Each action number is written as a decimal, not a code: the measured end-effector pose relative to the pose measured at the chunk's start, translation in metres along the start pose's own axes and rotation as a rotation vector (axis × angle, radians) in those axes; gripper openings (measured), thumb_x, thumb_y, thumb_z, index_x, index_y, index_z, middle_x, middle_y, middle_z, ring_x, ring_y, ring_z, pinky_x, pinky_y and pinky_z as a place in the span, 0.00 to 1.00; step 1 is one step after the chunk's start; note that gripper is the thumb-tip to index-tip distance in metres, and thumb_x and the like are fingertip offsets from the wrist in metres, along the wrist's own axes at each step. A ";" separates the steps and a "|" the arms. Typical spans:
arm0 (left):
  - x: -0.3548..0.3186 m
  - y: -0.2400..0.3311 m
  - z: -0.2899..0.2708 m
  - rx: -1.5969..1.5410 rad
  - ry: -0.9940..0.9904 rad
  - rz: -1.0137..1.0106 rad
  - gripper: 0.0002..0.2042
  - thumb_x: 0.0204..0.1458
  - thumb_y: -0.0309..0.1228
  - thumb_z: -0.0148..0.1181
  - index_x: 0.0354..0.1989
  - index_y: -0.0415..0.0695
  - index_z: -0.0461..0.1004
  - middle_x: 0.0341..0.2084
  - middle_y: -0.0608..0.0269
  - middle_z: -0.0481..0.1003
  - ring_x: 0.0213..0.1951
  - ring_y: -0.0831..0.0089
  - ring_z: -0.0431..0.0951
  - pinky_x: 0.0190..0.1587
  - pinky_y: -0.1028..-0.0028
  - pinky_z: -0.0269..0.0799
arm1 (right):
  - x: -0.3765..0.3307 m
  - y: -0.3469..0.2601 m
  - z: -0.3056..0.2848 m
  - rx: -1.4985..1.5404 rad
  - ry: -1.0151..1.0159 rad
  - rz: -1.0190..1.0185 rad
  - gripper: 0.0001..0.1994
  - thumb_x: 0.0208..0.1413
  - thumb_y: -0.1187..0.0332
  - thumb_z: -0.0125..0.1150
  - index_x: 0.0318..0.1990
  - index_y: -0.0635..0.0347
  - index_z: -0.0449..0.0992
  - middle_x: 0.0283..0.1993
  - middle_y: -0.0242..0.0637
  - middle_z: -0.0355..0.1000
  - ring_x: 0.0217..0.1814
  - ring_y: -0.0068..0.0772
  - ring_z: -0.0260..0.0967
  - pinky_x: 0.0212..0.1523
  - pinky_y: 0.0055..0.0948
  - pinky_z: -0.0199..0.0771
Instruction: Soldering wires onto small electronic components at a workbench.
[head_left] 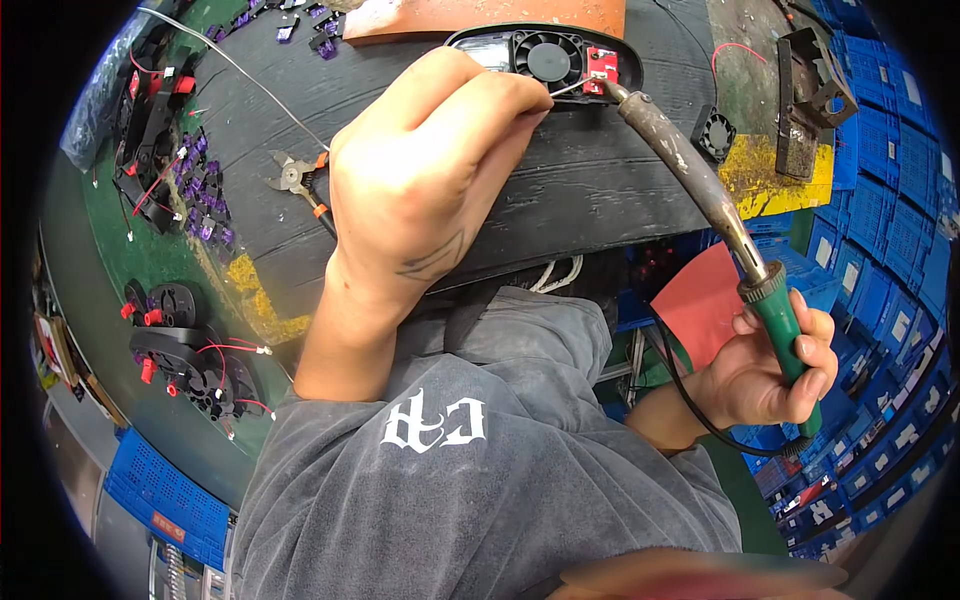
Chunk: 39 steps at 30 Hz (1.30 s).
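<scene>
My right hand [775, 370] is wrapped around the green handle of a soldering iron [685, 165]. The iron's tip meets a small red circuit board [600, 68] in a black oval housing [632, 62]. Beside the board in that housing sits a small black fan [549, 62]. My left hand [430, 150] is closed, its thumb and forefinger pinching thin solder wire [572, 88] whose end reaches the board by the iron's tip. The wire's longer length [250, 80] trails from the upper left into this hand. My left hand covers part of the housing's near side.
Wire cutters [291, 176] lie left of my left wrist. Loose purple parts [200, 190] and black housings with red wires [170, 310] are at the left. A second fan [714, 134] and a rusty metal bracket [800, 105] lie right; blue crates [880, 200] stand beyond.
</scene>
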<state>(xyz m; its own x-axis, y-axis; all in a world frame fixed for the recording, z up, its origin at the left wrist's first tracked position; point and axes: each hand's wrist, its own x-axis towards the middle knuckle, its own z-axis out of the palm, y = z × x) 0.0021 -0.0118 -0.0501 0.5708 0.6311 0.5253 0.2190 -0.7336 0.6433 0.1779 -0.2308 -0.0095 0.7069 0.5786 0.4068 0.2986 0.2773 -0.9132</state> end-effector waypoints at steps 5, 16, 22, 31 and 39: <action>-0.001 0.000 0.001 0.000 0.000 0.005 0.09 0.37 0.16 0.68 0.29 0.39 0.79 0.20 0.63 0.72 0.22 0.77 0.72 0.24 0.80 0.65 | 0.003 -0.002 0.002 0.063 -0.017 0.035 0.17 0.58 0.57 0.46 0.35 0.61 0.76 0.43 0.53 0.72 0.28 0.48 0.74 0.19 0.32 0.76; 0.001 -0.002 0.004 0.019 0.024 0.020 0.09 0.38 0.16 0.68 0.29 0.39 0.78 0.20 0.63 0.72 0.22 0.76 0.71 0.24 0.79 0.66 | 0.004 0.000 0.005 0.060 -0.034 0.027 0.17 0.58 0.57 0.46 0.36 0.60 0.76 0.43 0.52 0.72 0.28 0.47 0.74 0.20 0.32 0.75; 0.001 -0.002 0.005 0.005 0.033 0.018 0.09 0.37 0.17 0.68 0.28 0.39 0.78 0.20 0.63 0.72 0.22 0.75 0.72 0.24 0.79 0.67 | 0.003 -0.001 0.005 0.035 -0.041 0.035 0.17 0.59 0.57 0.45 0.36 0.60 0.76 0.43 0.52 0.72 0.30 0.48 0.74 0.21 0.32 0.76; 0.001 0.000 0.006 0.013 0.031 0.018 0.09 0.38 0.16 0.67 0.29 0.39 0.78 0.20 0.62 0.71 0.22 0.74 0.72 0.25 0.78 0.68 | 0.001 -0.001 0.005 0.059 -0.035 0.035 0.17 0.59 0.58 0.46 0.37 0.61 0.76 0.43 0.54 0.72 0.29 0.48 0.75 0.20 0.31 0.76; 0.001 -0.002 0.007 0.001 0.027 0.011 0.09 0.37 0.16 0.67 0.29 0.39 0.78 0.20 0.62 0.72 0.23 0.74 0.73 0.26 0.78 0.68 | 0.002 0.001 0.007 0.057 -0.027 0.039 0.17 0.59 0.57 0.46 0.36 0.61 0.76 0.43 0.54 0.72 0.27 0.48 0.74 0.19 0.32 0.75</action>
<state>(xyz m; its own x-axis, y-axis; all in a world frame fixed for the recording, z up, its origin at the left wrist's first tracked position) 0.0074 -0.0113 -0.0549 0.5515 0.6293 0.5476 0.2135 -0.7411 0.6366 0.1756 -0.2242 -0.0089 0.6992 0.6103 0.3723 0.2340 0.2967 -0.9259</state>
